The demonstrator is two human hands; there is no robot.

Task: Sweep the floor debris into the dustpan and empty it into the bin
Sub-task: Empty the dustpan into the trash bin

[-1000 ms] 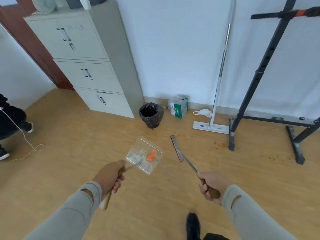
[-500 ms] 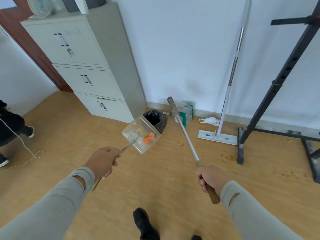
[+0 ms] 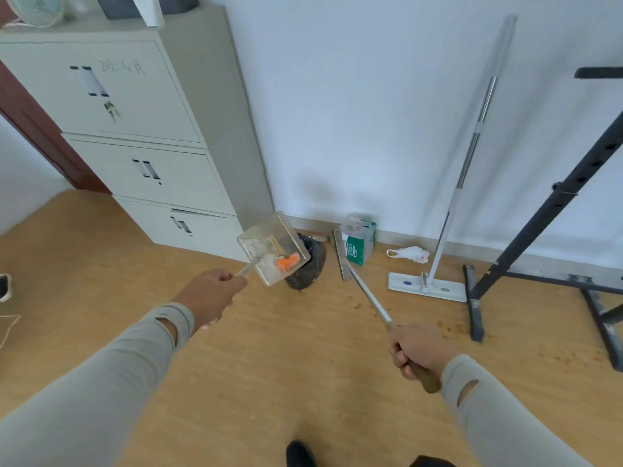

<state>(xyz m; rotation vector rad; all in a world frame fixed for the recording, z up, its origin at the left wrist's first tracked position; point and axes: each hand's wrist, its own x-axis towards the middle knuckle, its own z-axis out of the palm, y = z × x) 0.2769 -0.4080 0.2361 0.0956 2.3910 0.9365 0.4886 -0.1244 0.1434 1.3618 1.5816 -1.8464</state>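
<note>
Dustpan [image 3: 273, 251]: a clear, box-shaped pan on a thin metal handle, held off the floor and tilted, directly in front of the bin [image 3: 308, 264] and overlapping the bin's near left rim in this view. Inside it lies the debris [image 3: 286, 261], an orange scrap and pale paper bits gathered in the lower corner nearest the bin.

Left hand [image 3: 210, 294]: fingers curled round the dustpan handle, arm in a grey sleeve extended toward the bin.

Right hand [image 3: 416, 352]: fingers wrapped round the wooden grip of the broom [image 3: 362, 291], whose metal shaft runs up toward the bin; its narrow head sits just right of the bin, against a green-and-white bag [image 3: 359, 242]. Whether the head touches the floor cannot be told.

Bin: small, lined with a black bag, standing on the wooden floor [image 3: 303, 358] at the base of the white wall, just right of the grey filing cabinet [image 3: 135, 136].

Further right of the bin: a crumpled white plastic bag [image 3: 409, 254], a flat mop [image 3: 435, 264] leaning on the wall, and a black metal rack [image 3: 526, 251]. Small brown specks dot the floor between bin and rack.
</note>
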